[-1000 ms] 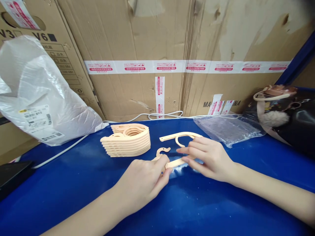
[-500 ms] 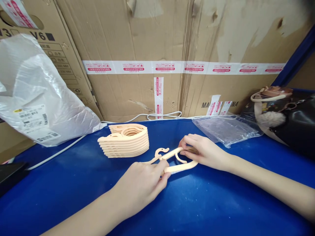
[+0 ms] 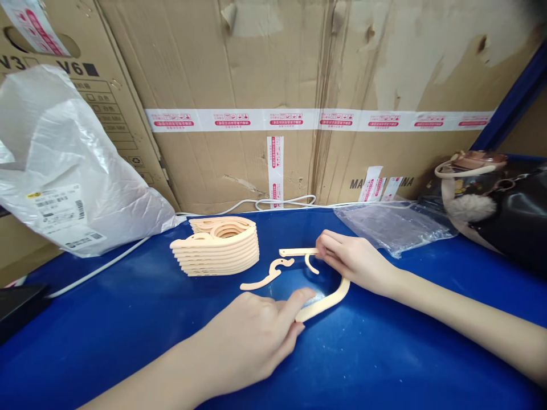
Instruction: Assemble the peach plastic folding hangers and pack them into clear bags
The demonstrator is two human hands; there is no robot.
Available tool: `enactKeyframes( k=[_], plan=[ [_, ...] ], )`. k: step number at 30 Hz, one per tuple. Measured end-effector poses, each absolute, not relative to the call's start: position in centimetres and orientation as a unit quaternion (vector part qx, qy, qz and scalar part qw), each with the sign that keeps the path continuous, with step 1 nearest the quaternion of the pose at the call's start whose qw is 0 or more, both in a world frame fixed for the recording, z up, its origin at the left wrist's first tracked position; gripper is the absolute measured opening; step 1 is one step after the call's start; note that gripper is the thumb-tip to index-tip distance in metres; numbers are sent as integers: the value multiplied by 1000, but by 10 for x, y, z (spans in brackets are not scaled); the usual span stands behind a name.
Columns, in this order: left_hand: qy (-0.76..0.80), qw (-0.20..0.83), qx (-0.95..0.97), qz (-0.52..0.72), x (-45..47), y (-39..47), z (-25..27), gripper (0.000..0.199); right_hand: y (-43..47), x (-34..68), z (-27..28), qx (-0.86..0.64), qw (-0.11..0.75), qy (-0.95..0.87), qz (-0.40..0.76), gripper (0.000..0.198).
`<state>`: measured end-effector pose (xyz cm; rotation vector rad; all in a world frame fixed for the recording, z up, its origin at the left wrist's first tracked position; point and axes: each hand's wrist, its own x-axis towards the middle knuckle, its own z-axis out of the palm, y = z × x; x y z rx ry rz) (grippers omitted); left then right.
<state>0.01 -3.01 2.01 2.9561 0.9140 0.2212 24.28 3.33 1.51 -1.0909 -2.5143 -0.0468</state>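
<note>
My left hand [image 3: 260, 327] pinches one end of the curved lower arm of a cream folding clothes hanger [image 3: 327, 304]. The fingers of my right hand [image 3: 352, 259] close round its far side, where a straight upper arm juts left and a small curved hook hangs below. My right fingers hide the joint there. Just above my left hand, a loose cream hook-shaped piece [image 3: 267, 277] lies on the blue table [image 3: 384, 353]. Behind and to the left stands a neat stack of folded cream hangers [image 3: 216, 250], apart from both hands.
Big cardboard boxes [image 3: 239, 74] wall off the back. A white plastic parcel bag [image 3: 77, 165] leans at left, near a white cable [image 3: 102, 267] and a dark flat object [image 3: 21, 310]. At right lie a clear plastic bag [image 3: 393, 225], a bottle [image 3: 474, 171] and a black bag [image 3: 521, 216].
The hanger's two arms have spread apart at their left ends. My left hand has drawn slightly toward me with the lower arm, uncovering more of the loose hook-shaped piece.
</note>
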Motion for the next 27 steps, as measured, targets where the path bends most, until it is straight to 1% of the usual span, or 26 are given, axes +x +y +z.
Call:
enactKeyframes(
  k=[7, 14, 18, 22, 27],
  plan=[
    [337, 16, 937, 86, 2, -30, 17, 33, 36, 245, 12, -428, 193, -883, -25, 10],
    [323, 44, 938, 115, -1, -31, 18, 9, 38, 246, 12, -423, 194, -885, -30, 10],
    [277, 12, 951, 134, 0, -28, 19, 14, 38, 246, 11, -425, 197, -883, -29, 9],
    [218, -2, 964, 149, -1, -26, 20, 24, 38, 246, 11, -433, 196, -879, -25, 9],
    [230, 8, 954, 191, -3, -24, 16, 39, 40, 247, 10, -453, 201, -868, -21, 8]
  ],
)
